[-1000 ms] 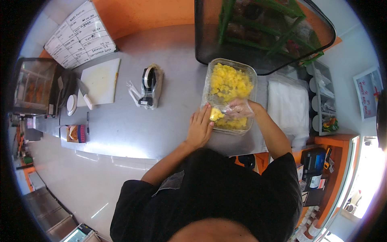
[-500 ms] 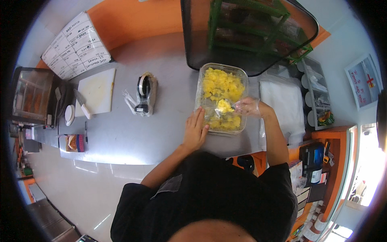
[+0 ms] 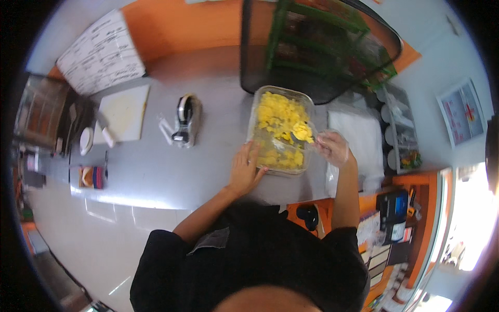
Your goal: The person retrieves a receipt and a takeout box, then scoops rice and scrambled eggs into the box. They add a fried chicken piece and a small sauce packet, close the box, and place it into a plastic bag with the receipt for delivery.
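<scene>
A clear rectangular container (image 3: 253, 123) with pieces of yellow food (image 3: 280, 110), like scrambled egg, stands on the metal counter in front of me. My left hand (image 3: 245, 169) rests against its near left side, fingers stretched out along the rim and thumb apart at the corner. In a clear plastic glove, my right hand (image 3: 332, 147) is closed around a spoon at the container's right side; the handle is mostly hidden. A heap of the yellow food (image 3: 302, 131) sits on the spoon, over the container. Less food lies in the near part than the far part.
Behind the container stands a dark mesh cover (image 3: 317, 52). White plastic sheets (image 3: 353, 140) lie to the right. Left along the counter are a tape dispenser (image 3: 184, 122), a white cutting board (image 3: 125, 114), a knife (image 3: 106, 132) and a small patterned packet (image 3: 91, 177).
My right hand has moved slightly right, with the spoonful of yellow food shifting toward the container's right rim. My left hand stays at the left side. The whole view has shifted a little.
</scene>
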A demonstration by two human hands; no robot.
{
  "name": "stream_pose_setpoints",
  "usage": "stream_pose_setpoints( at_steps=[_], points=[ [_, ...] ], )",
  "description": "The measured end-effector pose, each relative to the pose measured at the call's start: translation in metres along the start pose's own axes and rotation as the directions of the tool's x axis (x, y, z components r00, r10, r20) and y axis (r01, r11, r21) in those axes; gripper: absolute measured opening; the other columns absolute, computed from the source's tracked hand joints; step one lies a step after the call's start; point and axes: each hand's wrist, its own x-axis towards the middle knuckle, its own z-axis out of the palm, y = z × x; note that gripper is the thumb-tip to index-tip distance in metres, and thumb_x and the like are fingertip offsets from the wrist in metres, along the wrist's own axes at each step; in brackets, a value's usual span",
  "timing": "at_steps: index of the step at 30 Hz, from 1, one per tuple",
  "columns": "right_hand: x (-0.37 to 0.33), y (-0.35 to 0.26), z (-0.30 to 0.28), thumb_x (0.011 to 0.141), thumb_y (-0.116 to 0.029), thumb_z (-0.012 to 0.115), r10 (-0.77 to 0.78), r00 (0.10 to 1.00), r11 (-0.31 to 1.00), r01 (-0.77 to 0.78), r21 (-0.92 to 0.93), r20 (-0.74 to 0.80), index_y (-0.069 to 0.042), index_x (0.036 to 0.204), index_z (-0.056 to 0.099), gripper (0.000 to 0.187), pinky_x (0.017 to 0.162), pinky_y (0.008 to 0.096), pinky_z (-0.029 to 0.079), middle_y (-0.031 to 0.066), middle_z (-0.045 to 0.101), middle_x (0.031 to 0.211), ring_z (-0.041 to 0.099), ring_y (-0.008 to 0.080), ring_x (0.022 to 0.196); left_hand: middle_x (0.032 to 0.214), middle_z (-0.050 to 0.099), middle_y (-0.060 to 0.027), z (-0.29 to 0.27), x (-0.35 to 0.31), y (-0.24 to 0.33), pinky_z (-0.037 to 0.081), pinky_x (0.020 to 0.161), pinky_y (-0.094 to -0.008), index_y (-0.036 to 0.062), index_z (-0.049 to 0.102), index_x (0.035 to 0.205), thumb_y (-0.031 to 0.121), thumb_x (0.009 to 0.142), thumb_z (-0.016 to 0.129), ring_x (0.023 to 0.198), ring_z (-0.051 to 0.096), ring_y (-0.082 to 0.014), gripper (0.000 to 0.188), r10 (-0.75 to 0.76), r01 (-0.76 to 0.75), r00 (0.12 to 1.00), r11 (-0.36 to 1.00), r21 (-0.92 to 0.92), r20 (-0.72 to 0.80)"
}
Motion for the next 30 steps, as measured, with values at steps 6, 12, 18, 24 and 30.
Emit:
stream_pose_setpoints(
  at_steps=[6,12,18,24,30],
  points=[
    [-0.021,0.002,0.063,0.084,-0.01,0.067,-0.165,0.983,0.982,0.172,0.085,-0.077,-0.002,0.091,0.061,0.013,0.062,0.024,0.05,0.0047,0.059,0.08,0.057,0.0121,0.068,0.144,0.029,-0.0262,-0.055,-0.045,-0.009,0.028,0.11,-0.0478,0.0027,0.027,0.145,0.025,0.093,0.055,0.132,0.032,-0.0422,0.063,-0.066,0.058,0.997,0.986,-0.155,-0.047],
    [0.025,0.008,0.209,0.082,-0.01,0.066,-0.419,0.884,0.859,0.46,-0.226,0.209,0.002,0.087,0.061,0.014,0.052,0.0198,0.04,0.0044,0.058,0.072,0.052,0.0093,0.059,0.129,0.048,-0.0217,-0.133,-0.115,-0.087,0.038,0.102,-0.0426,0.002,0.046,0.13,0.018,0.094,0.054,0.12,0.047,-0.0369,0.04,-0.366,0.256,0.834,0.919,-0.299,-0.413],
    [0.067,-0.019,0.358,0.089,-0.017,0.062,0.019,0.808,0.999,-0.045,0.029,0.588,0.004,0.094,0.061,0.022,0.045,0.0158,0.032,0.0032,0.058,0.072,0.046,0.0045,0.051,0.097,0.065,-0.0133,-0.25,-0.191,-0.176,0.046,0.087,-0.0373,0.0011,0.063,0.097,0.003,0.086,0.059,0.095,0.06,-0.0298,0.011,-0.351,0.495,0.341,0.856,-0.151,-0.872],
    [0.1,0.01,0.531,0.086,-0.023,0.069,0.184,0.799,0.981,-0.184,-0.057,0.572,-0.002,0.091,0.062,0.023,0.048,0.0133,0.04,0.0039,0.062,0.074,0.054,0.0046,0.058,0.115,0.057,-0.0143,-0.396,-0.287,-0.305,0.043,0.09,-0.0428,0.0055,0.062,0.105,0.01,0.08,0.066,0.107,0.052,-0.0336,0.026,-0.221,0.756,0.297,0.648,0.088,-0.929],
    [0.107,0.038,0.696,0.089,-0.018,0.064,0.328,0.705,0.933,-0.347,-0.097,0.628,-0.002,0.095,0.058,0.019,0.045,0.0163,0.032,0.0023,0.057,0.074,0.044,0.0041,0.052,0.126,0.051,-0.0157,-0.483,-0.324,-0.381,0.045,0.092,-0.0423,0.009,0.053,0.123,0.015,0.075,0.069,0.111,0.053,-0.035,0.051,-0.485,0.695,0.583,0.713,0.091,-0.652]
  ],
)
